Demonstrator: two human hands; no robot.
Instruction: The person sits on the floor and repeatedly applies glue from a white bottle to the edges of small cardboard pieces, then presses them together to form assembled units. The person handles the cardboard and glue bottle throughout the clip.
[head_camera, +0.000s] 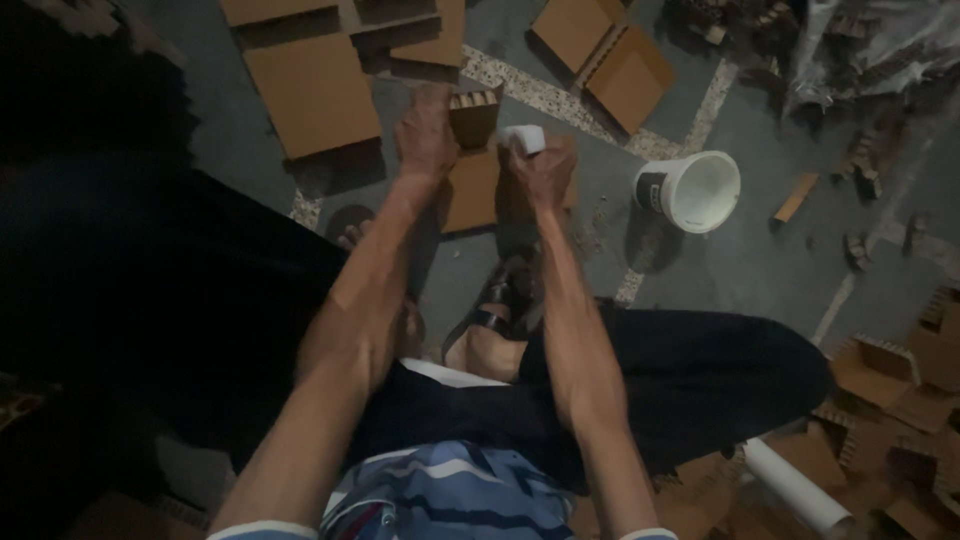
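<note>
Brown cardboard piece (473, 150) between both hands

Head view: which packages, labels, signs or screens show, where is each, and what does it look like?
White round plastic bucket: on the grey floor right of the hands, open, dark rectangular label on its side.
Flat brown cardboard sheets: spread on the floor above the hands, square, unprinted.
Small brown cardboard piece: held by the left hand.
No signs or screens.

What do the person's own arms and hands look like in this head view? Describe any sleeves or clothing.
Both arms are bare from the short sleeves down, lean and sinewy. The left hand and right hand wear no gloves; no watch or rings are visible. The striped shirt is blue with white bands, its sleeves edged white.
</note>
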